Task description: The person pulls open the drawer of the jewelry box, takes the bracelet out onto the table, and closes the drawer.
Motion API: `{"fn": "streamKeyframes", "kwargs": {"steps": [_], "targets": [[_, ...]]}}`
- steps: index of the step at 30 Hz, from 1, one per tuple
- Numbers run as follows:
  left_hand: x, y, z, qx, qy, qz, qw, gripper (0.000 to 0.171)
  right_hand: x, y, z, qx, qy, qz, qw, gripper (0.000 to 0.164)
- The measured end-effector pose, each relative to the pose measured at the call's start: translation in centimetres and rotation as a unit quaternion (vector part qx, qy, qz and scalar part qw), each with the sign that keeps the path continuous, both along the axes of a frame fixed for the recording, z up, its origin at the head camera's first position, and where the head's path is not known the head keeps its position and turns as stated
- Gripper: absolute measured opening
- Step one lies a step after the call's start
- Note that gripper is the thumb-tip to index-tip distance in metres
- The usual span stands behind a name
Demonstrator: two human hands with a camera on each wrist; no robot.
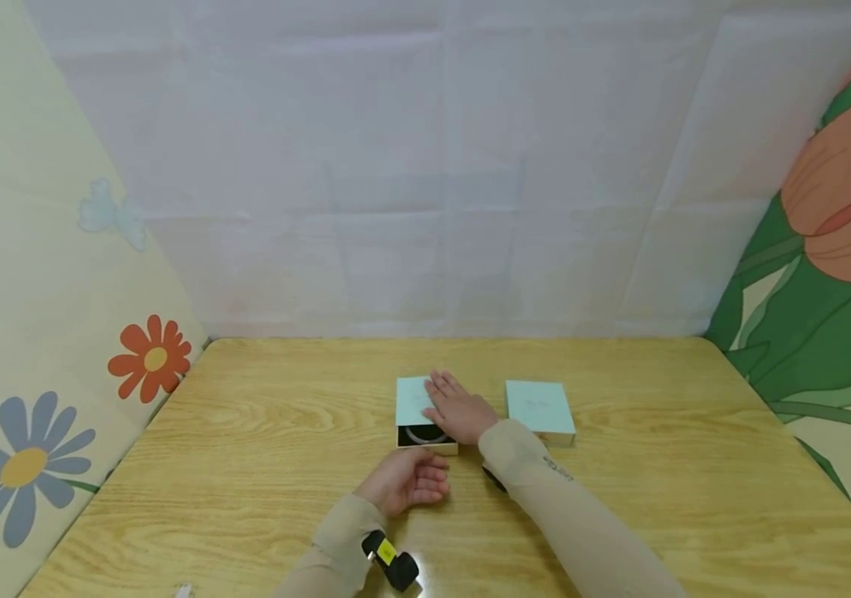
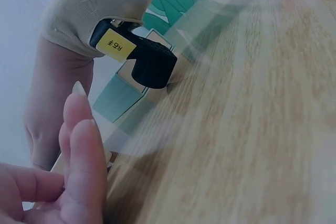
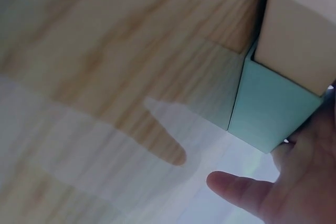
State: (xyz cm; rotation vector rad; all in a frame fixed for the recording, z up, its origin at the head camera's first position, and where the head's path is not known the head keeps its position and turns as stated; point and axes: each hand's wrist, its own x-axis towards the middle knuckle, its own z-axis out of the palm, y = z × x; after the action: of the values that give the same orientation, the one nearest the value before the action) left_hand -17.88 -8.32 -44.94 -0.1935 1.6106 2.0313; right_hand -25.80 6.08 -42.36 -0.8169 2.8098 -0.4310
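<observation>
The right grip (image 1: 462, 410) lies straight-fingered on a partly open box (image 1: 412, 404), another box (image 1: 542, 405) to its right. The left grip (image 1: 408, 482), loosely curled, is nearby.

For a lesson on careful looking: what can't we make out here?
- Head view: far part of the curved item, hidden by the box cover.
- Head view: a pale thing, cut off by the bottom edge.
- Head view: sleeve lettering, too small.
- Left wrist view: part of a teal box, behind the black device.
</observation>
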Motion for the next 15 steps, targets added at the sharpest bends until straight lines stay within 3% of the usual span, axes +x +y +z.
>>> {"fn": "streamKeyframes", "kwargs": {"steps": [15], "targets": [[0.09, 0.0, -0.11, 0.009, -0.019, 0.004, 0.9998, 0.026, 0.08, 0.03, 0.15, 0.0, 0.002, -0.001, 1.0, 0.058]]}}
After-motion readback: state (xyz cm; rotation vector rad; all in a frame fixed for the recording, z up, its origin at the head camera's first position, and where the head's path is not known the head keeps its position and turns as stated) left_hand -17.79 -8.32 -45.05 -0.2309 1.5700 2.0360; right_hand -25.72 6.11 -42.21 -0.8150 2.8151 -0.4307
